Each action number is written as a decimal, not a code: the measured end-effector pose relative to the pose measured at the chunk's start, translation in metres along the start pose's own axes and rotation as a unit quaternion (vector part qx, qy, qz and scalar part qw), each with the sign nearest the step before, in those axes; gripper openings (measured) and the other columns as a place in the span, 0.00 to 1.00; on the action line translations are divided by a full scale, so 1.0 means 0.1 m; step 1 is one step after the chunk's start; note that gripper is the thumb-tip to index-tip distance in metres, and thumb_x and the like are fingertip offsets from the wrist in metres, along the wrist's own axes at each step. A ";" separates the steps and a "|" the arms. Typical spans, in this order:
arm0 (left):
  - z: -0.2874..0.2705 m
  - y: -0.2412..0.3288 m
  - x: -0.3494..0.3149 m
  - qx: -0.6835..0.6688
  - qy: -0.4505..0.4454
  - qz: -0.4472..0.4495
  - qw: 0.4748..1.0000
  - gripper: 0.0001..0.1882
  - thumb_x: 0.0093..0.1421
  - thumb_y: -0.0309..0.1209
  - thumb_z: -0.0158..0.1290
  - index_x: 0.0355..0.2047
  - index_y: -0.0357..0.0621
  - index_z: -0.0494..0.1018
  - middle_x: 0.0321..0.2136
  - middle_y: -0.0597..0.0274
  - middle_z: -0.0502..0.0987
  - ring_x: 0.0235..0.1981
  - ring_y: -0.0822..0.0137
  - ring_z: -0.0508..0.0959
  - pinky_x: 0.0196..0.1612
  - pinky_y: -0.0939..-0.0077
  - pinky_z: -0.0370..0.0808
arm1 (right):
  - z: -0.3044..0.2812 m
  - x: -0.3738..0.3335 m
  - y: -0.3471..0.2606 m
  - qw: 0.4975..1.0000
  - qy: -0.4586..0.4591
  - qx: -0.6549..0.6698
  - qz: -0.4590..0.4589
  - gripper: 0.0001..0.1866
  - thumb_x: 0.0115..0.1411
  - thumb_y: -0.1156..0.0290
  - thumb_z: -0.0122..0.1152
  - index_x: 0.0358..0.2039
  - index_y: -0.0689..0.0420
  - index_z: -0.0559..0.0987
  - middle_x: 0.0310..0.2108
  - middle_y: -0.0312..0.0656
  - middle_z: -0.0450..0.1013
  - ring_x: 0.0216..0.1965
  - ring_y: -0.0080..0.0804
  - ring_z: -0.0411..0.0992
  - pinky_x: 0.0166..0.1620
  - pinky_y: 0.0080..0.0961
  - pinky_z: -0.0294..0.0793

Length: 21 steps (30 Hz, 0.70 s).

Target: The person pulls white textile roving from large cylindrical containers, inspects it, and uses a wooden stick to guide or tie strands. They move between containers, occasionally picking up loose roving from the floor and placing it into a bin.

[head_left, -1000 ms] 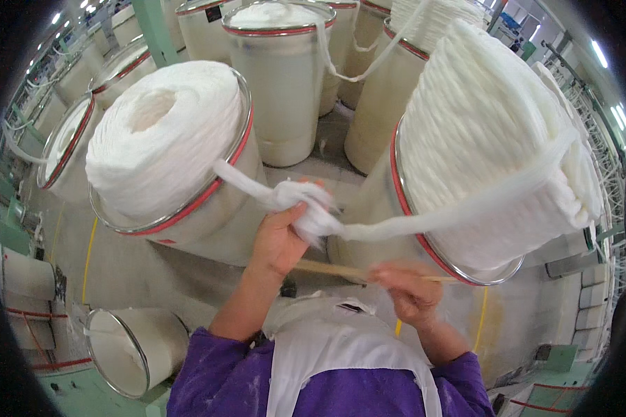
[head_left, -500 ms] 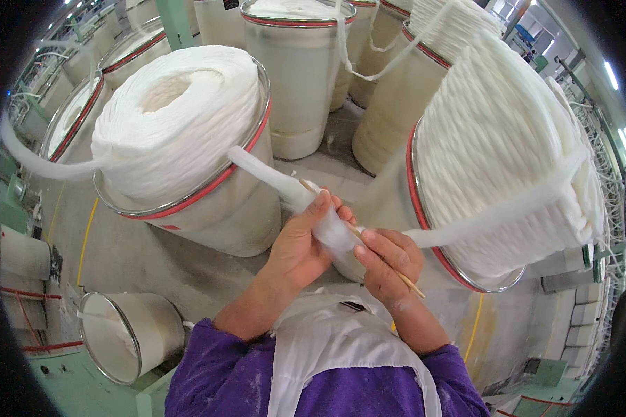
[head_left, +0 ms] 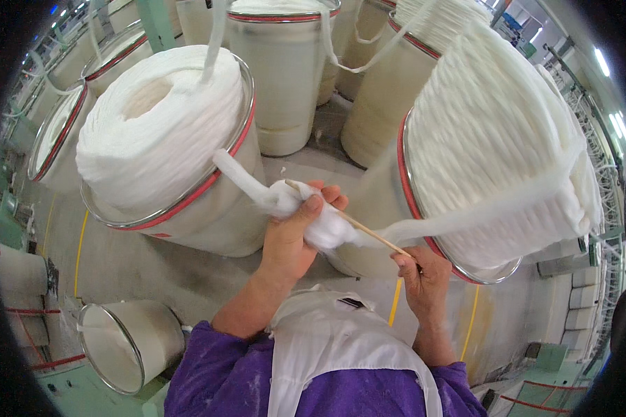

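Note:
My left hand (head_left: pixel 300 226) is closed around a bunched white fibre sliver (head_left: pixel 332 231), thumb on top. A thin wooden stick (head_left: pixel 368 231) runs through or along the bunch; its far tip pokes out above my left thumb. My right hand (head_left: pixel 423 274) pinches the stick's near end. From the bunch, one strand (head_left: pixel 240 175) leads left to the rim of a can with a big coil of sliver (head_left: pixel 167 132). Another strand (head_left: pixel 452 226) leads right to a tall coil of sliver (head_left: pixel 497 146) bulging from a second can. How the stick sits inside the fibre is hidden.
Large cream cans, such as one ahead (head_left: pixel 275 76), stand close together beyond my hands, with slivers hanging between them. A green post (head_left: pixel 156 24) rises at the far left. An open can (head_left: pixel 129 344) lies tipped at the lower left. Yellow lines (head_left: pixel 81 243) mark the grey floor.
My right hand has moved right and down, away from the fibre to the stick's near end. The fibre around the stick looks more bunched. The loose strand at far left now rises from the coil.

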<state>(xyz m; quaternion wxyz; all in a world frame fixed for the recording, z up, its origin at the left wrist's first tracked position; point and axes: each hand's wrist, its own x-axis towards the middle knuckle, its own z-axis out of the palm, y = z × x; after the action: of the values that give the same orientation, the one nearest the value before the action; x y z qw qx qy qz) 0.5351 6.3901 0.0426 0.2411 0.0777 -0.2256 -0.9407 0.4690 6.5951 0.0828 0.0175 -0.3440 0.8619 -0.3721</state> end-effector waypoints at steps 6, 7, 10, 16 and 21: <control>0.06 -0.06 0.01 -0.012 -0.033 -0.007 0.999 0.13 0.59 0.24 0.52 0.45 0.42 0.70 0.41 0.55 0.76 0.47 0.56 0.75 0.51 0.59 0.71 | -0.04 0.00 -0.08 0.983 0.147 0.010 -0.109 0.10 0.51 0.66 0.65 0.24 0.59 0.77 0.19 0.40 0.70 0.21 0.35 0.68 0.25 0.28 0.64; 0.07 -0.08 0.01 -0.020 -0.043 -0.011 0.999 0.13 0.60 0.24 0.52 0.46 0.42 0.70 0.42 0.55 0.76 0.47 0.56 0.74 0.51 0.59 0.71 | -0.01 0.03 -0.09 0.979 0.166 -0.025 -0.115 0.10 0.51 0.66 0.66 0.24 0.59 0.77 0.19 0.40 0.71 0.22 0.35 0.68 0.25 0.28 0.64; 0.06 -0.11 -0.01 -0.056 -0.029 -0.017 0.998 0.13 0.60 0.23 0.50 0.46 0.43 0.70 0.42 0.56 0.76 0.46 0.56 0.75 0.52 0.59 0.70 | -0.02 0.07 -0.11 0.956 0.240 -0.067 -0.158 0.09 0.48 0.68 0.68 0.24 0.58 0.78 0.21 0.39 0.72 0.23 0.34 0.68 0.27 0.28 0.65; -0.04 -0.09 -0.05 -0.092 -0.103 -0.010 0.990 0.15 0.59 0.21 0.49 0.47 0.45 0.70 0.41 0.57 0.77 0.47 0.58 0.74 0.55 0.60 0.68 | -0.12 0.04 -0.18 0.976 0.179 -0.050 -0.112 0.09 0.45 0.70 0.71 0.25 0.57 0.79 0.22 0.39 0.72 0.24 0.34 0.68 0.27 0.28 0.65; -0.07 -0.08 -0.03 -0.161 -0.090 -0.016 0.983 0.16 0.59 0.20 0.47 0.48 0.45 0.70 0.43 0.57 0.76 0.48 0.59 0.73 0.57 0.61 0.66 | -0.06 0.11 -0.15 0.965 0.185 -0.086 -0.166 0.10 0.44 0.68 0.71 0.26 0.56 0.79 0.21 0.37 0.71 0.23 0.33 0.68 0.26 0.27 0.65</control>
<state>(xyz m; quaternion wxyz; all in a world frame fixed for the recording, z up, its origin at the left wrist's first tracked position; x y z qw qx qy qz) 0.5362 6.3950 0.0333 0.2140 -0.0439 -0.0906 -0.9716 0.4673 6.5847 0.0995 -0.2341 -0.4078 0.8097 -0.3510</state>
